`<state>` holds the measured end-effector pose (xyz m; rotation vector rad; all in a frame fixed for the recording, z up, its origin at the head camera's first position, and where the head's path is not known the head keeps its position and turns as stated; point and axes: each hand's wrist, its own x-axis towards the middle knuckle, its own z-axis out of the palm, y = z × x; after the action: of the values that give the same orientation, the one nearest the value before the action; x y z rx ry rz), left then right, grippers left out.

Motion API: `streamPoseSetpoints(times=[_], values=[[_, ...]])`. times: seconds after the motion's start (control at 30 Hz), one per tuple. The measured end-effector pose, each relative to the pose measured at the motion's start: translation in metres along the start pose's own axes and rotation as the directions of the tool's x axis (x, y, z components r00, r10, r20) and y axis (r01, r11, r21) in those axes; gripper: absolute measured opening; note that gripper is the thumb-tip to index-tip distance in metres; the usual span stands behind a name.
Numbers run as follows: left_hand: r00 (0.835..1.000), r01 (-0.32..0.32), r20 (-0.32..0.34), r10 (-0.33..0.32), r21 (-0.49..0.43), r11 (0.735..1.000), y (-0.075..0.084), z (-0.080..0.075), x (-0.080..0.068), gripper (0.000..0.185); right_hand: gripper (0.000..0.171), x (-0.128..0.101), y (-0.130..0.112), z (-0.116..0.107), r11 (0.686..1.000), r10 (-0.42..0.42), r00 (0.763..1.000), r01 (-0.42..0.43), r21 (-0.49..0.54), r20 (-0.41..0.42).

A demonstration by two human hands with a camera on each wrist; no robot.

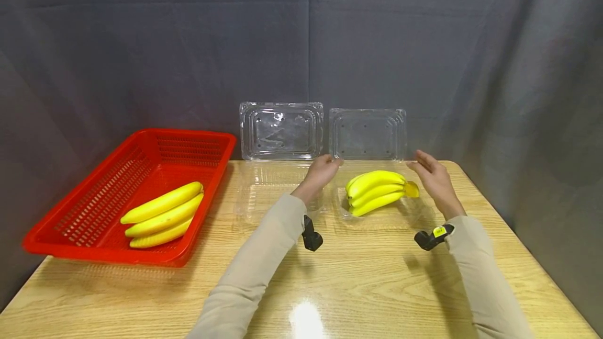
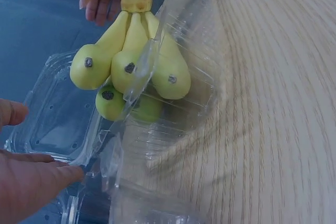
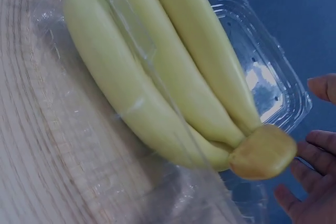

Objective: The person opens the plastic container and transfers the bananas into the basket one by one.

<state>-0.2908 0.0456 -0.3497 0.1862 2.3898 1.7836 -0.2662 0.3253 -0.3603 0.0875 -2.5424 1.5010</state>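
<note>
A bunch of yellow bananas (image 1: 377, 191) lies in the right-hand clear plastic clamshell (image 1: 386, 224), its stem end (image 3: 263, 152) at the right. Beside that stem my right hand (image 1: 436, 179) is held with fingers loosely extended, fingertips close to the stem. My left hand (image 1: 323, 172) is at the back left corner of the same clamshell, near its hinge. In the left wrist view its thumb and fingers stand apart, with nothing between them, fingertips right by the plastic edge. The clamshell's lid (image 1: 367, 135) stands raised behind the bananas.
A second clamshell (image 1: 264, 192) sits to the left, its lid (image 1: 281, 131) raised too. Further left, a red plastic basket (image 1: 118, 255) holds another bunch of bananas (image 1: 165, 216). All stand on a wooden table (image 1: 367, 286), with a grey curtain (image 1: 301, 41) behind.
</note>
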Motion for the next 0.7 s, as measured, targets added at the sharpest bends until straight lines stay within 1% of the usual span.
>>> streamPoseSetpoints(times=[0.13,0.2,0.4,0.5,0.63,0.7], values=[[0.999,-0.047,-0.006,0.047,0.094,0.994,0.000,-0.002,-0.004,0.058,0.073,-0.005,-0.003,-0.002,0.998,-0.041,0.999,0.041,-0.040,0.013],[0.998,-0.057,0.000,0.057,0.128,0.990,0.000,-0.003,-0.008,0.055,0.073,-0.008,-0.004,-0.003,0.996,-0.057,0.998,0.059,-0.061,0.023],[0.993,-0.115,0.055,0.107,0.168,0.979,-0.003,-0.007,-0.019,0.043,0.075,-0.021,-0.005,-0.005,0.991,-0.085,0.996,0.088,-0.099,0.038],[0.984,-0.176,0.061,0.167,0.202,0.964,-0.005,-0.009,-0.022,0.038,0.074,-0.026,-0.006,-0.006,0.985,-0.110,0.992,0.116,-0.131,0.054],[0.964,-0.267,0.066,0.258,0.251,0.931,-0.009,-0.010,-0.026,0.035,0.073,-0.033,-0.008,-0.009,0.967,-0.136,0.988,0.147,-0.206,0.070],[0.955,-0.297,0.069,0.289,0.265,0.917,-0.010,-0.010,-0.027,0.034,0.074,-0.035,-0.010,-0.010,0.958,-0.145,0.987,0.158,-0.240,0.072]])
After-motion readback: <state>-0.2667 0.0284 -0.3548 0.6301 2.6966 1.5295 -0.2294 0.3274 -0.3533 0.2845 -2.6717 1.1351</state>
